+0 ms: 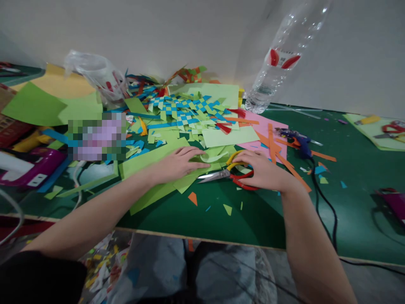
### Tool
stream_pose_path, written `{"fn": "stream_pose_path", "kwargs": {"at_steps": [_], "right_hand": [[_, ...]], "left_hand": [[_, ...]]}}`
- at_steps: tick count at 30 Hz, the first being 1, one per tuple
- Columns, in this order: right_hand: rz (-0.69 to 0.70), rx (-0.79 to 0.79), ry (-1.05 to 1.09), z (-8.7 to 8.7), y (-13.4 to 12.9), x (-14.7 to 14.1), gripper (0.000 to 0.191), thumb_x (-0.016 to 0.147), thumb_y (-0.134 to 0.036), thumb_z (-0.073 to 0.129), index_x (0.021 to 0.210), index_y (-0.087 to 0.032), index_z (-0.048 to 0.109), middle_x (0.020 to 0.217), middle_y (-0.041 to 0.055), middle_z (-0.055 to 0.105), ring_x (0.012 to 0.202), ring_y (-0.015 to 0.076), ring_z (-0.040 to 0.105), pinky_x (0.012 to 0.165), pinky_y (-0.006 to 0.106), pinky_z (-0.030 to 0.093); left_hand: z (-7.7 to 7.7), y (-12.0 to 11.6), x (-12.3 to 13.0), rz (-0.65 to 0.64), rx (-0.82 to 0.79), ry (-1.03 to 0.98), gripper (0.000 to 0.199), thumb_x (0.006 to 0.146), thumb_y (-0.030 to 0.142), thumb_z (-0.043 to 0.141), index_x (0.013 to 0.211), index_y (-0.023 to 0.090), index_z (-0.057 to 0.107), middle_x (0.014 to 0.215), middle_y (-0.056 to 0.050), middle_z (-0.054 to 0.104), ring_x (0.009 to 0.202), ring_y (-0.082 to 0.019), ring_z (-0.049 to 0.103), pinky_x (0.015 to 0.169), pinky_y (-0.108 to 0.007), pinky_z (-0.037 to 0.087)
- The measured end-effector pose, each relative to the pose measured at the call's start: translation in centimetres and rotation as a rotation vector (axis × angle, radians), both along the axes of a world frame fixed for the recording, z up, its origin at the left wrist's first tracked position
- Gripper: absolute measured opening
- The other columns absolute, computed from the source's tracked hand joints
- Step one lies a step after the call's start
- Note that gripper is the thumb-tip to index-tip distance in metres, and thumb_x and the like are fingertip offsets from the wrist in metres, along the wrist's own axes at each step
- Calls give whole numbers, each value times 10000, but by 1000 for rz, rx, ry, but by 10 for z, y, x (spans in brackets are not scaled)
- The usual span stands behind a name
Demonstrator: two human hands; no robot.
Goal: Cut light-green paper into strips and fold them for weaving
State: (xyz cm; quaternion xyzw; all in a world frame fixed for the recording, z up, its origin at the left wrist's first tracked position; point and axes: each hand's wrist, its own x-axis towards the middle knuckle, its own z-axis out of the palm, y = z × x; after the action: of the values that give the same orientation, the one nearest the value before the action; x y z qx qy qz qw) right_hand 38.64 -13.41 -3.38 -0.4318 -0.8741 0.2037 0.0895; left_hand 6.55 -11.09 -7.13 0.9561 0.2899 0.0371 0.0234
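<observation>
My left hand (177, 166) lies over light green paper sheets (144, 196), fingers stretched out and thumb apart from them. A pale, curled strip (215, 158) sits just beyond its fingertips. In my right hand (265, 169) are scissors (218, 175) with one yellow and one red handle; the blades point left toward my left thumb and look nearly closed. Under and around both hands lie cut green pieces. Farther back is a pile of woven blue and green paper strips (183, 109) with red tassels (224, 127).
A tall plastic bottle (278, 63) stands at the back right, a bagged cup (101, 80) at the back left. Pink paper (253, 120) with orange strips and a blue glue gun (302, 145) with black cord lie right. A purple device (41, 166) sits left. Scraps dot the green tabletop (240, 228).
</observation>
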Motion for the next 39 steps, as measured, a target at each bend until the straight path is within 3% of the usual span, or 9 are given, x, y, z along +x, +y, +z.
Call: {"fn": "stream_pose_path", "kwargs": {"at_steps": [5, 13, 21, 25, 39], "right_hand": [[-30, 22, 11, 3, -1, 6, 378, 746, -313, 674, 1120, -271, 641, 1234, 58, 672, 1226, 310, 576, 1087, 515, 360], [-116, -20, -67, 4, -1, 11, 379, 720, -345, 672, 1087, -259, 638, 1228, 66, 686, 1153, 322, 619, 1015, 513, 417], [-153, -59, -94, 2, 2, 18, 401, 700, -350, 666, 1082, -238, 622, 1231, 80, 675, 1136, 317, 626, 998, 520, 438], [-156, -34, -125, -1, 3, 18, 399, 711, -360, 666, 1090, -241, 627, 1232, 72, 674, 1136, 326, 625, 1045, 549, 379], [-129, -18, -125, 0, 3, 12, 396, 726, -345, 664, 1108, -247, 635, 1261, 62, 663, 1179, 327, 591, 1046, 504, 365]], "left_hand": [[-3, -1, 4, 56, 1, -84, 418, 1026, 196, 414, 1391, 342, 554, 1483, -60, 466, 1384, -265, 376, 1138, -489, 316], [-7, -4, 13, 182, -9, -76, 419, 1044, 242, 365, 1425, 296, 531, 1424, -104, 486, 1346, -284, 389, 1110, -494, 335], [-11, -2, 10, 175, -14, -84, 409, 1051, 272, 361, 1430, 297, 512, 1428, -94, 481, 1338, -268, 403, 1095, -470, 357], [-11, -2, 10, 179, -26, -98, 407, 1050, 262, 348, 1415, 286, 526, 1435, -90, 484, 1341, -260, 407, 1100, -465, 354], [-9, -3, 11, 197, -70, -88, 417, 1044, 250, 340, 1413, 271, 533, 1447, -102, 478, 1353, -273, 402, 1109, -478, 337]]}}
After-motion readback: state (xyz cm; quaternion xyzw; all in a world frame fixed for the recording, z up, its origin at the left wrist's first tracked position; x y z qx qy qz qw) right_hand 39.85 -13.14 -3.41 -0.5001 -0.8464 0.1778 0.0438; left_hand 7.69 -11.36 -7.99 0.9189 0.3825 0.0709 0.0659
